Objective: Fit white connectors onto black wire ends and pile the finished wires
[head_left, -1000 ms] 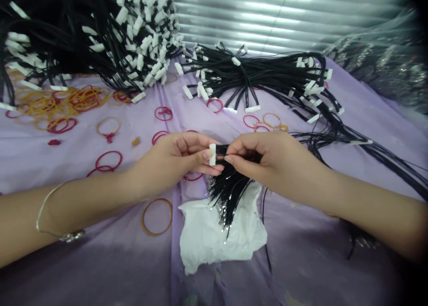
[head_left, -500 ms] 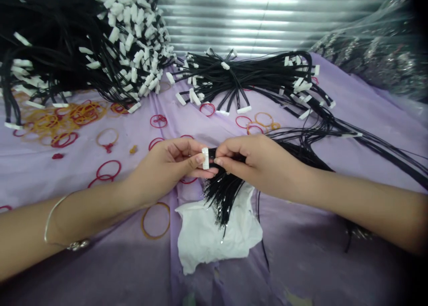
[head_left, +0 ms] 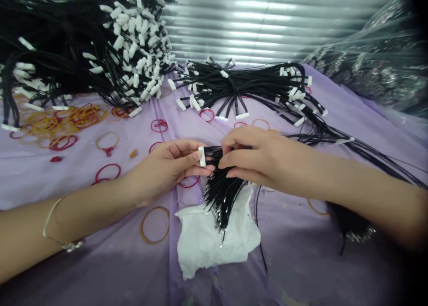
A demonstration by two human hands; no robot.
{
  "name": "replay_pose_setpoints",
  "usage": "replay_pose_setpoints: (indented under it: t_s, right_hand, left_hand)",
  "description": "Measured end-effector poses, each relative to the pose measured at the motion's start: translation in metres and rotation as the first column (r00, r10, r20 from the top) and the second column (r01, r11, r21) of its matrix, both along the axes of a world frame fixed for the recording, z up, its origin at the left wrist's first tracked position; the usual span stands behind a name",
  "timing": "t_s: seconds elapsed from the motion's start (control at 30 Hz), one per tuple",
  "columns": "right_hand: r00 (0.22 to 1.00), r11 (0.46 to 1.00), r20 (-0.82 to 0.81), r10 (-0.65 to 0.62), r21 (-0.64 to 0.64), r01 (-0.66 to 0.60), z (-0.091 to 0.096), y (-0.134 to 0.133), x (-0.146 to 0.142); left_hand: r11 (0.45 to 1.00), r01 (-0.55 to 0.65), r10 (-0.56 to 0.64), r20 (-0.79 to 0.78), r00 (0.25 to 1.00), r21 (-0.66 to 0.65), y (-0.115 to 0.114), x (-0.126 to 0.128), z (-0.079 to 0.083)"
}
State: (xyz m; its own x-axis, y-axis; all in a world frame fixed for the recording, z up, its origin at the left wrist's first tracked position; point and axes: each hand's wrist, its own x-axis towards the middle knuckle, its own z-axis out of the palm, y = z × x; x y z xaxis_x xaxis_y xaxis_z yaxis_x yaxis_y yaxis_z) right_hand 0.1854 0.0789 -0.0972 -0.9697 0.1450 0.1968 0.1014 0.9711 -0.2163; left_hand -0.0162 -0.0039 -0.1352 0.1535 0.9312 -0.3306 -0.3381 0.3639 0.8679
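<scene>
- Opened the thumb and fingers of the bare right hand [head_left: 264, 156] since half a second ago, going from a tight pinch beside the small white rectangular plastic connector [head_left: 202, 156] to a looser curl slightly farther from it.
- Kept the connector pinched between thumb and fingers of the bare left hand [head_left: 175, 161], held up in front of the body, just left of the right fingertips.
- Showing a flat row of thin black wires [head_left: 213, 153] between the connector and the right hand; cannot tell any grip on them by the right fingers, spread a little apart.
- Showing below the right hand a thick tuft of black wires with silvery metal tips [head_left: 222, 192], over a crumpled white sheet [head_left: 217, 250], paper or cloth, cannot tell which.
- Laid out on the bench with its purple cover [head_left: 127, 270]: at left, a tangled pile of amber and red rubber bands [head_left: 67, 121]; nearer, a large round amber band [head_left: 141, 228].
- Heaped at upper left, a mass of black cables with white connectors [head_left: 137, 47]; beyond the hands, a tied black cable bundle [head_left: 240, 80].
</scene>
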Motion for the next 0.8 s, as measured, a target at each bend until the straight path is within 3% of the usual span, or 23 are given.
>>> replay_pose_setpoints:
  t_s: [0.17,0.33,0.4,0.63,0.8]
  right_hand:
    - [0.998,0.997,-0.023,-0.052,0.052,0.053,-0.010,-0.004,-0.008]
    - [0.954,0.955,-0.061,-0.293,-0.053,0.290,-0.003,-0.013,-0.010]
    - [0.944,0.944,-0.022,-0.328,-0.039,0.327,-0.003,-0.016,-0.011]
    - [0.974,0.947,-0.010,-0.226,0.232,0.222,-0.012,-0.019,-0.014]
    - [0.972,0.935,-0.025,-0.233,0.270,0.231,-0.012,-0.021,-0.015]
  left_hand:
    - [1.000,-0.002,0.002,-0.025,1.000,-0.005,-0.001,-0.001,0.001]
    - [1.000,0.029,-0.030,-0.089,0.996,-0.006,-0.002,0.000,0.002]
    - [0.999,0.044,-0.045,-0.087,0.995,-0.007,-0.002,0.001,0.002]
    - [0.997,0.075,-0.078,-0.080,0.994,-0.032,-0.003,0.000,0.003]
    - [0.997,0.078,-0.078,-0.030,0.997,-0.008,-0.002,0.001,0.003]
